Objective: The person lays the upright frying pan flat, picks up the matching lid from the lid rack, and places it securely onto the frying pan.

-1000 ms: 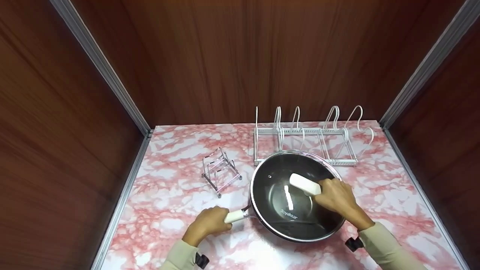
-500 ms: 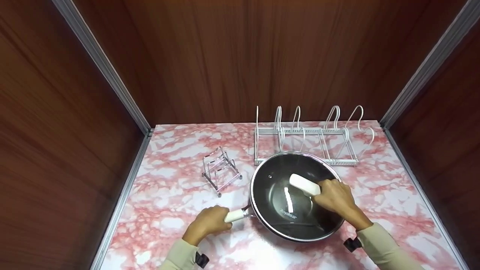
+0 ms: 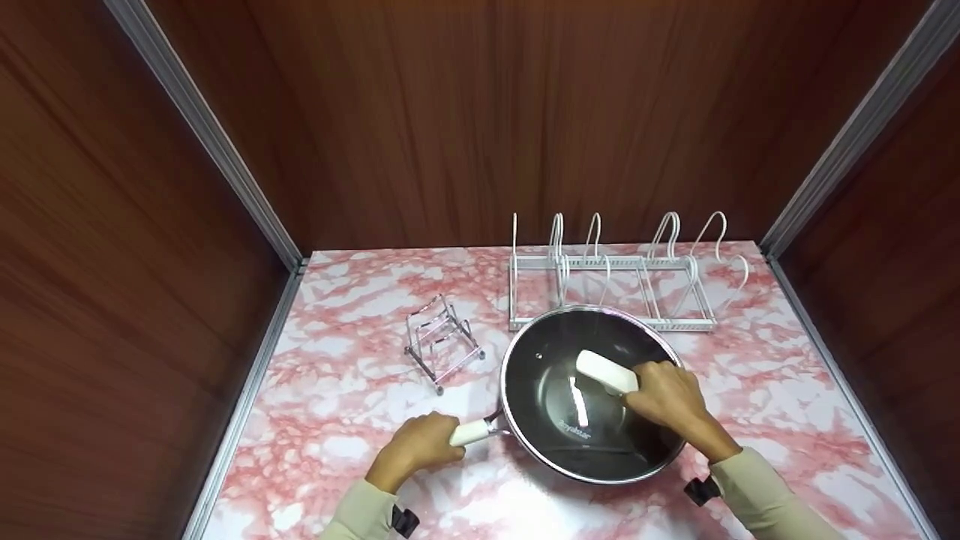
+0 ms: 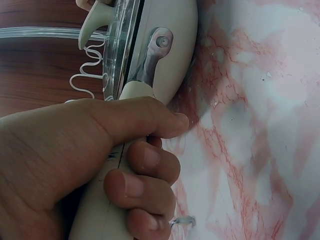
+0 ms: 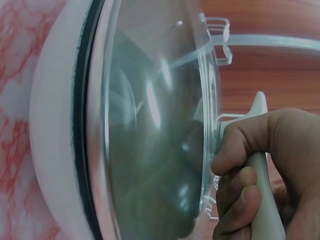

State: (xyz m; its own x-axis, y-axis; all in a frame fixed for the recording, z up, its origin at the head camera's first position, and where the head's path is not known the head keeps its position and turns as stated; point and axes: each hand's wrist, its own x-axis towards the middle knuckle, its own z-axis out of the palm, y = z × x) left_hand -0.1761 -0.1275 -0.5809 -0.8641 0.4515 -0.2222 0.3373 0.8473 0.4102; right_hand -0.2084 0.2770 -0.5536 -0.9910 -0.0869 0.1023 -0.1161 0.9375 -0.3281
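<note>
A light-coloured wok with a dark inside stands on the marbled tabletop, its glass lid seated over the rim. My left hand grips the wok's cream handle, fingers wrapped round it and the thumb lying across the top in the left wrist view. On top of the lid, my right hand holds the cream lid handle with curled fingers. That handle's far end sticks out past the hand. In the right wrist view the lid's metal edge runs close along the wok rim.
Behind the wok stands a white wire rack with tall looped dividers, partly overlapped by the lid. A small chrome wire stand sits to the left. Brown wood-grain panels enclose the pink-and-white tabletop at the back and sides.
The right hand and the lid have shifted very slightly left and toward the body. The left hand keeps its grip on the wok handle in the same place.
</note>
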